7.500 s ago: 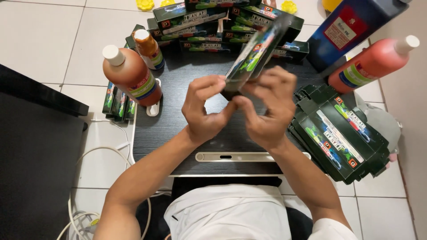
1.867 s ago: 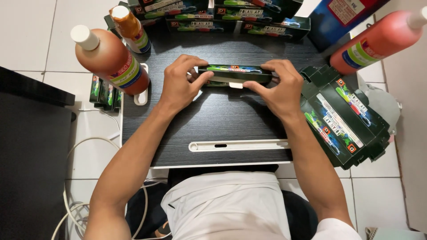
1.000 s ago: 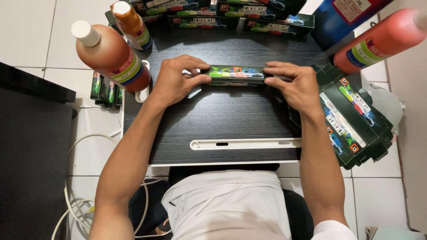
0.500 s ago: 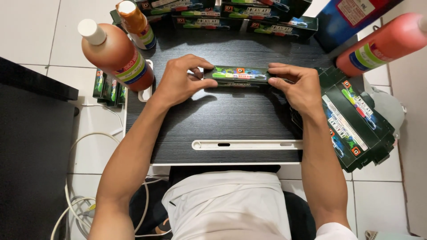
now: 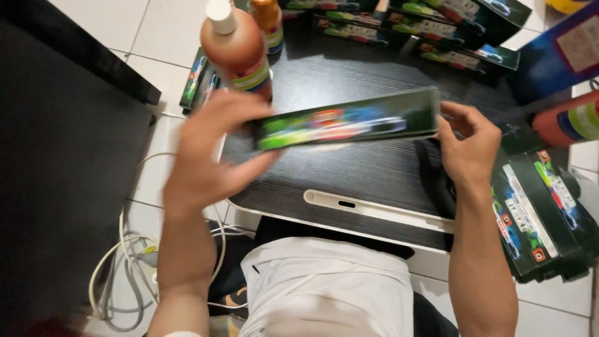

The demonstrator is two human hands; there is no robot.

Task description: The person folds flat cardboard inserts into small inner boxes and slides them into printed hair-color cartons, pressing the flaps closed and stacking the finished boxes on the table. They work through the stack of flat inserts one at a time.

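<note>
I hold a long flat dark box (image 5: 349,118) with a colourful printed face between both hands, lifted above the small black lap table (image 5: 368,171). My left hand (image 5: 215,150) grips its left end, fingers curled around it. My right hand (image 5: 468,143) holds its right end with fingertips. The box is blurred and tilted slightly, its right end higher.
A large orange-brown bottle (image 5: 237,50) with a white cap and a smaller one (image 5: 269,22) stand at the table's far left. More dark boxes (image 5: 437,31) lie along the far edge, a stack (image 5: 543,212) sits at right, a red bottle (image 5: 571,122) lies near it. Cables (image 5: 134,262) lie on the tiled floor.
The box has been lifted off the table toward me and carried a little left; the view has shifted right and closer.
</note>
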